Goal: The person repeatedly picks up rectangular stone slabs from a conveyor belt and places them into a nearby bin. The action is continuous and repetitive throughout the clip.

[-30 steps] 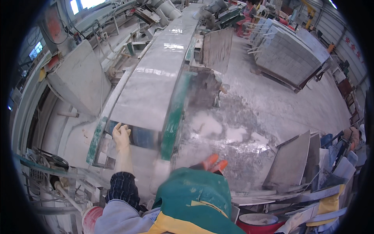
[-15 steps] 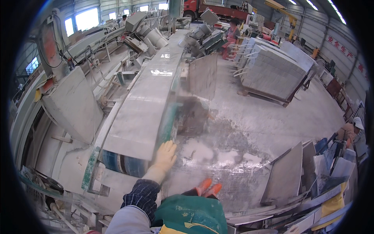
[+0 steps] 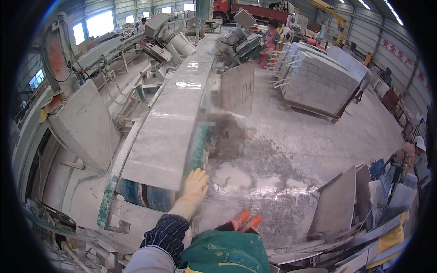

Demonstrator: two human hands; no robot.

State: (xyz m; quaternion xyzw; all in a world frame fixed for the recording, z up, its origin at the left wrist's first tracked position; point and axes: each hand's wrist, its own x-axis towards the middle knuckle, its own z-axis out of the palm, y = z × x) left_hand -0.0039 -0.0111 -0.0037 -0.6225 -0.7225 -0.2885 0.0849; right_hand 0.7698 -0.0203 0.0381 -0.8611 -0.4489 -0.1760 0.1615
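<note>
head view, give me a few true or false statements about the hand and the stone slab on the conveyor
1. A gloved hand rests at the near right corner of the long grey stone slab. True.
2. The slab lies flat on a conveyor line with a blue roller showing under its near end. True.
3. The hand is bare. False: it wears a pale yellowish glove, with a dark checked sleeve behind it.
4. Both of the person's hands are on the slab. False: only one hand shows, and which hand it is cannot be told.
5. The pallet of stacked grey blocks stands to the left of the conveyor. False: it stands on the floor to the right.
</note>
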